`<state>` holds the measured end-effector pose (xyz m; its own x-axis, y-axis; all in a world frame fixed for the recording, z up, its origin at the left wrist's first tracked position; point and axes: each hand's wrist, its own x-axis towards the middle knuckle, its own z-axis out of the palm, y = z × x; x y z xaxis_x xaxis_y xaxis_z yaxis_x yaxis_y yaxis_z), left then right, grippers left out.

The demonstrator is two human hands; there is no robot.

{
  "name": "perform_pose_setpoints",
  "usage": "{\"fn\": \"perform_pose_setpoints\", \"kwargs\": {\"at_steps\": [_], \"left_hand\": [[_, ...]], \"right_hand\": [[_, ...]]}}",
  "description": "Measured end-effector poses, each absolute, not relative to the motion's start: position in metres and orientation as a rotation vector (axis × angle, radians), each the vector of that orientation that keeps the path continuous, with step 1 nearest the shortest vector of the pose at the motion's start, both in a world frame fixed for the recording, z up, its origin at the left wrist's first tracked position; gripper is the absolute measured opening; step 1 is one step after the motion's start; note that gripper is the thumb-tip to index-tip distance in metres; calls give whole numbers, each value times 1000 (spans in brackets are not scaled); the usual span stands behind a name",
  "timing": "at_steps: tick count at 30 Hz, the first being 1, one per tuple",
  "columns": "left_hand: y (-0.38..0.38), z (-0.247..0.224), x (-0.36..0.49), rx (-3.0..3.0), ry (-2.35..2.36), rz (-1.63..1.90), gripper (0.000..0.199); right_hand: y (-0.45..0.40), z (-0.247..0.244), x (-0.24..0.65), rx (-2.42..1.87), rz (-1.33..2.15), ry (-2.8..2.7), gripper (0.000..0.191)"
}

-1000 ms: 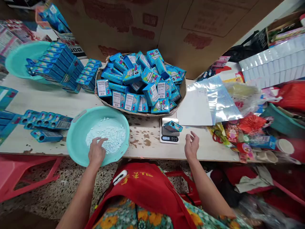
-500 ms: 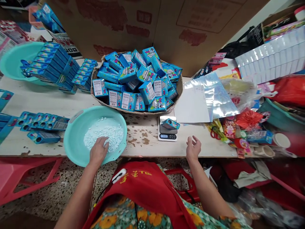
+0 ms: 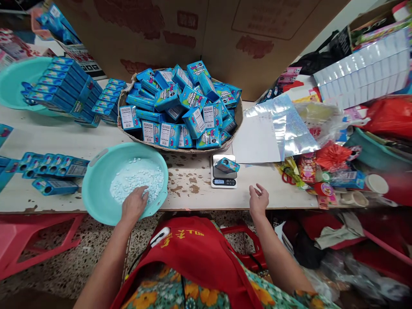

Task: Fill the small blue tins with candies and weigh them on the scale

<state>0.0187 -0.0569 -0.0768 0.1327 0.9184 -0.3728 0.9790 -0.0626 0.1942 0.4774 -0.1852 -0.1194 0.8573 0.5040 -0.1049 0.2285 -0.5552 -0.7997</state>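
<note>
My left hand rests in a turquoise basin, its fingertips at the edge of a heap of small pale candies; whether a candy is between the fingers is too small to tell. My right hand is over the table edge, palm turned inward, fingers slightly curled and apart, holding nothing. Up and to the left of it, a small digital scale bears one blue box, lying on its side with its round-holed end visible. Behind the basin, a cardboard tray is heaped with blue printed boxes.
Stacked blue boxes and another turquoise basin are at the left. A large carton stands behind the tray. White paper, shiny sheets, red scissors and wrappers lie on the right. A red stool is below the table.
The whole view has shifted slightly, moving the table items left. My left hand stays at the candies with small finger movement; my right hand remains near the scale, its fingers slightly changed.
</note>
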Motion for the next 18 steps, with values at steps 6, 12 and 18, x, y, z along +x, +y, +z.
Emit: {"fn": "perform_pose_setpoints", "kwargs": {"at_steps": [6,12,18], "left_hand": [[-59,-77,23,1996,1835,-210,41],[-57,-74,25,1941,1833,-112,40],[-50,-59,43,1157,1759,638,33]], "right_hand": [[-152,-102,464,-2023,497,-727,67],[-86,-88,441,-1863,634,-994,60],[-61,-47,385,-1692,625,-1372,43]]}}
